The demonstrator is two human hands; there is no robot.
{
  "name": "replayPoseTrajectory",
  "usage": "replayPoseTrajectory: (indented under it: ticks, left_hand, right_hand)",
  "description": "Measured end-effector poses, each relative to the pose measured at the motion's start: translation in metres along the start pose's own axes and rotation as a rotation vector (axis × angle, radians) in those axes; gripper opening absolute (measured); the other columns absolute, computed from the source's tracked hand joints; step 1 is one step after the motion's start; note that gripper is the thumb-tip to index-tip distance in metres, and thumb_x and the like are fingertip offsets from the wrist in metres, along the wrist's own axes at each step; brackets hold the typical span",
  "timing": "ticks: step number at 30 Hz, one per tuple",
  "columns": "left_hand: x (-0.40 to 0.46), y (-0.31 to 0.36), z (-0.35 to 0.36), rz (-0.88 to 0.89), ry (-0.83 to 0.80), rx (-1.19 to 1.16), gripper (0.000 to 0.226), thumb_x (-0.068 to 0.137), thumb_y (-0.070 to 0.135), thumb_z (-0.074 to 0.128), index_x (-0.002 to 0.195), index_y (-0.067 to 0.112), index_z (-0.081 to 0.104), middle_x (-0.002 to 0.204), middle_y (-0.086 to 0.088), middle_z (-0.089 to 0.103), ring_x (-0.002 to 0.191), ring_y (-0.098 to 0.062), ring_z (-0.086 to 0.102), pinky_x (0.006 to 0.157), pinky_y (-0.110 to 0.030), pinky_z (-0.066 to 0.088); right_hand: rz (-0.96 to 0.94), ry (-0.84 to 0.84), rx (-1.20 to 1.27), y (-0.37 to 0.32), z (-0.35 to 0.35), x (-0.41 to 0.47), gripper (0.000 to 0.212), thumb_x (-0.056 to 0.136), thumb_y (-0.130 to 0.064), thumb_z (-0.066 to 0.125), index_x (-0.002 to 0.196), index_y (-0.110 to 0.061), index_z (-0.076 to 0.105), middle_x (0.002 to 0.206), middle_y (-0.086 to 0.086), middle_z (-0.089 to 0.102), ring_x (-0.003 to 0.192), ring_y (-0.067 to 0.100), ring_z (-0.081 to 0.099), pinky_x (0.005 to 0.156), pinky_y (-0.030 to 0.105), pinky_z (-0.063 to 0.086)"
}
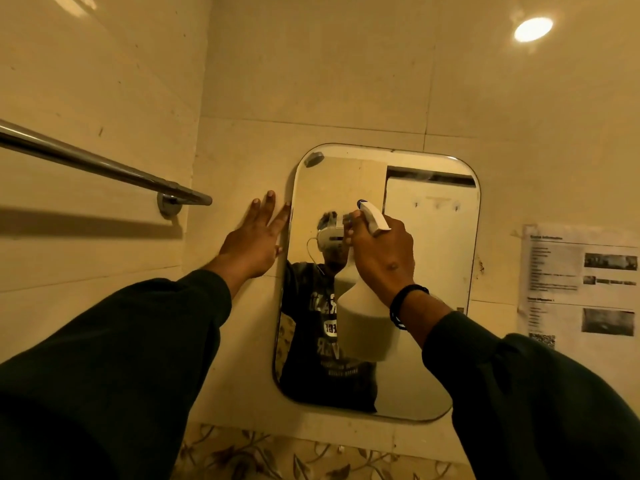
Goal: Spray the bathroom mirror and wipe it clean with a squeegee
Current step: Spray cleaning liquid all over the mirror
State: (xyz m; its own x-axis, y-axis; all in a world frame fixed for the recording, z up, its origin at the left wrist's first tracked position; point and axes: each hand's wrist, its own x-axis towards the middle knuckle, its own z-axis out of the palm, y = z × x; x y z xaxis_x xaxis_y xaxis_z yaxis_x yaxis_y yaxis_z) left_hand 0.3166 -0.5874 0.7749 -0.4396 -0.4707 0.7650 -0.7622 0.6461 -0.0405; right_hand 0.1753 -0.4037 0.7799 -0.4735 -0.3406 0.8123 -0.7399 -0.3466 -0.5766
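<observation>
Gripping spray bottle (367, 323), right hand (382, 254) | left hand (254, 237) flat, empty, at mirror (433, 271) edge

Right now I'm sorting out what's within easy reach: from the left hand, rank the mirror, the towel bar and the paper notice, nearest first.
From the left hand, flat on the wall:
1. Mirror: just to its right, fingertips at its edge.
2. Towel bar: up and to the left, on the side wall.
3. Paper notice: far right, past the mirror.

We see dim yellow light from a glaring ceiling lamp (532, 29), a rail (104, 164) shadow on tile, and bent edges.
</observation>
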Motion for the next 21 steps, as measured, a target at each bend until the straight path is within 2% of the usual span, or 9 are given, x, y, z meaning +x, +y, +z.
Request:
replayPoseTrajectory:
  ticks: [4,9,12,16,19,21]
  left_hand:
    - [0.000,0.004,0.005,-0.024,0.015,0.009,0.096,0.094,0.026,0.057,0.148,0.034,-0.023,0.155,0.001,-0.034,0.146,-0.026,-0.020,0.098,-0.041,0.049]
    - [-0.001,0.008,0.002,-0.031,0.008,0.023,0.097,0.092,0.023,0.061,0.150,0.029,-0.017,0.156,-0.004,-0.030,0.146,-0.029,-0.018,0.107,-0.044,0.041]
    - [0.000,0.011,0.001,-0.041,-0.004,0.022,0.099,0.091,0.021,0.062,0.151,0.028,-0.016,0.156,-0.005,-0.030,0.146,-0.030,-0.017,0.111,-0.045,0.035]
    - [0.000,0.014,0.000,-0.048,-0.019,0.045,0.097,0.092,0.019,0.061,0.151,0.025,-0.017,0.156,-0.008,-0.030,0.146,-0.032,-0.017,0.112,-0.045,0.033]
    - [0.000,0.015,0.000,-0.047,-0.020,0.058,0.096,0.092,0.018,0.060,0.151,0.023,-0.016,0.156,-0.010,-0.029,0.146,-0.033,-0.017,0.112,-0.044,0.030]
    - [0.000,0.014,0.001,-0.045,-0.025,0.056,0.097,0.092,0.016,0.061,0.152,0.023,-0.015,0.156,-0.010,-0.029,0.146,-0.033,-0.017,0.112,-0.045,0.029]
  right_hand:
    - [-0.010,0.000,-0.017,0.006,-0.002,0.001,0.034,0.097,-0.044,0.050,0.108,-0.017,0.067,0.089,-0.001,0.068,0.077,0.012,0.064,0.063,0.017,0.047]
    - [-0.034,-0.017,0.031,0.005,0.000,0.001,0.017,0.098,-0.040,0.052,0.099,-0.024,0.058,0.082,-0.006,0.061,0.070,0.004,0.057,0.067,0.019,0.049]
    - [-0.055,0.002,0.016,0.002,0.004,0.004,0.031,0.097,-0.041,0.053,0.100,-0.014,0.067,0.083,0.000,0.067,0.071,0.008,0.062,0.061,0.016,0.046]
    - [-0.050,0.003,0.055,-0.002,0.005,0.008,0.034,0.097,-0.040,0.054,0.100,-0.010,0.069,0.083,0.005,0.069,0.072,0.015,0.065,0.063,0.020,0.052]
    - [-0.056,0.010,0.029,-0.003,0.003,0.010,0.025,0.097,-0.039,0.053,0.091,-0.017,0.064,0.078,0.000,0.065,0.069,0.013,0.062,0.065,0.022,0.053]
    - [-0.058,0.019,0.013,-0.002,0.001,0.012,0.032,0.097,-0.042,0.052,0.095,-0.015,0.068,0.082,0.002,0.069,0.074,0.017,0.066,0.070,0.029,0.057]
